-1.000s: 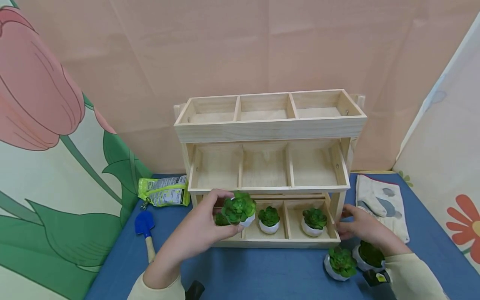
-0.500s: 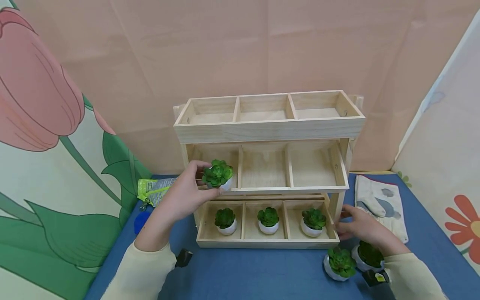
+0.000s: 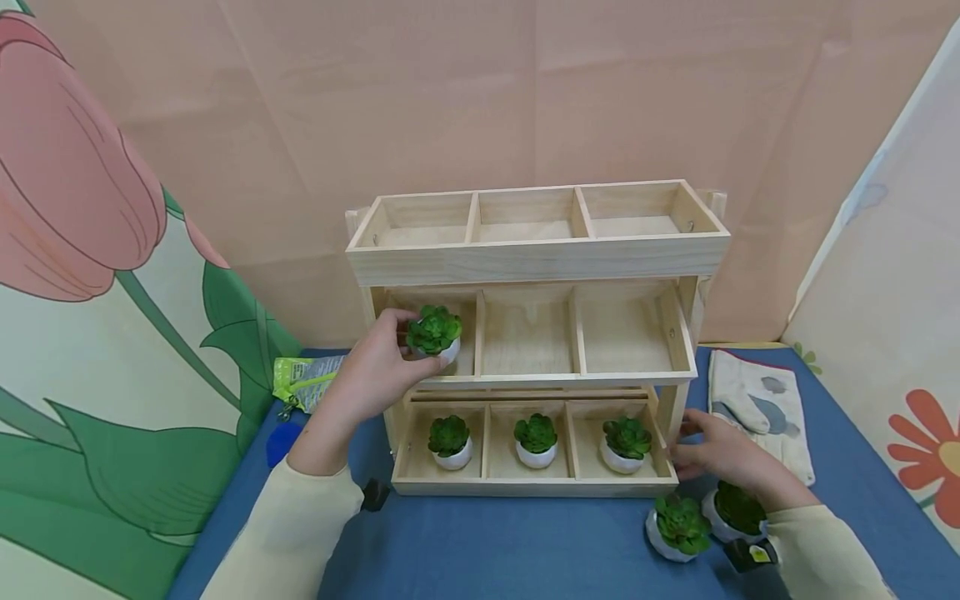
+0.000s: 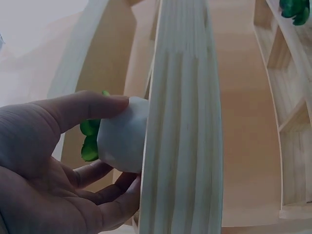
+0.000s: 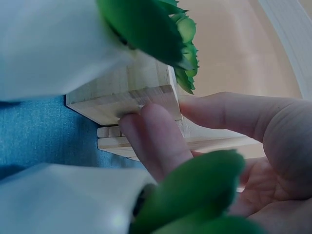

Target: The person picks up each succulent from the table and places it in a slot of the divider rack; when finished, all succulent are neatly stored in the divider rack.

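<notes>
My left hand [image 3: 386, 362] holds a small potted succulent [image 3: 435, 331] by its white pot, thumb on one side and fingers on the other. It is at the left compartment of the middle tier of a wooden three-tier shelf [image 3: 540, 260]. In the left wrist view the white pot [image 4: 124, 134] is partly behind the tier's front board [image 4: 183, 136]; whether it touches the floor is hidden. My right hand [image 3: 720, 454] grips the right side of the bottom tier, thumb at the rim and fingertips on the outer wall [image 5: 126, 100].
The bottom tier bears a succulent in each compartment: left [image 3: 450, 442], middle [image 3: 536, 440], right [image 3: 626, 444]. Two more potted succulents, one nearer [image 3: 678, 527] and one under the right wrist [image 3: 738, 510], stand on the blue cloth. Gloves [image 3: 761, 408], a green bag [image 3: 303, 379] and a blue shovel [image 3: 281, 442] lie around.
My left hand has carried the succulent up and leftward from in front of the bottom tier to the middle tier's left compartment. My right hand stays at the shelf's side.
</notes>
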{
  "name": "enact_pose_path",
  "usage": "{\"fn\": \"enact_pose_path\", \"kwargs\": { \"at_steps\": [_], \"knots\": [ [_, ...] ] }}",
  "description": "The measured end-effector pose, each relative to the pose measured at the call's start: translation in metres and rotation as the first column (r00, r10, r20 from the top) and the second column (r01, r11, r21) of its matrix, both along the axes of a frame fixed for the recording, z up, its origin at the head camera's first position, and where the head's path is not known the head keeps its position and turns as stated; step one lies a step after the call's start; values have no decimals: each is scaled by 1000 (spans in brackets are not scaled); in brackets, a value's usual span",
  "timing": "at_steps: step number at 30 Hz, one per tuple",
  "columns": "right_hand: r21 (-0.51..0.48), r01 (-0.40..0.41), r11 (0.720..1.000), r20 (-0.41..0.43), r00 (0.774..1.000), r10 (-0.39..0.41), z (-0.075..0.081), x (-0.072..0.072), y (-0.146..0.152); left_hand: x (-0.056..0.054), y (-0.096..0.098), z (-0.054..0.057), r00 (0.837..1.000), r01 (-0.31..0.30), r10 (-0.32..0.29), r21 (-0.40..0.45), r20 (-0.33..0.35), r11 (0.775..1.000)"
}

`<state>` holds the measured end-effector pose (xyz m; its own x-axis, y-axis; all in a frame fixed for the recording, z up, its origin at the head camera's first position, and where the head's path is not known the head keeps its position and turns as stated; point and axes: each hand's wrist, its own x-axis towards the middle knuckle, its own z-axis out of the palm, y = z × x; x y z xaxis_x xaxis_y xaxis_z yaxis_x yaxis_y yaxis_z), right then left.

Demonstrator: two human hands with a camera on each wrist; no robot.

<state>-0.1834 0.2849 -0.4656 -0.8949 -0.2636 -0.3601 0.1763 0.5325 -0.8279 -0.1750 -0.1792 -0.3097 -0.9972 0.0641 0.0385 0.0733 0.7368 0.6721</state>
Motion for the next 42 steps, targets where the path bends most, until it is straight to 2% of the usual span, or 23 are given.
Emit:
{"fn": "enact_pose_path", "kwargs": {
  "at_steps": [7,16,27,42],
  "knots": [
    [-1,4,1000,-1,1000,-4,0,1,0,-6,4,-2,999,-26,25,-25,-31,999],
    [2,3,1000,0,1000,-3,2,1,-1,-12,5,-6,999,-8,6,-50,-39,999],
    [8,4,1000,-1,1000,-4,1,2,0,-18,5,-10,998,55,-57,-68,-24,996],
    [4,16,1000,1,1000,-16,0,1,0,-24,2,-6,991,133,-131,-60,42,989]
  ]
}}
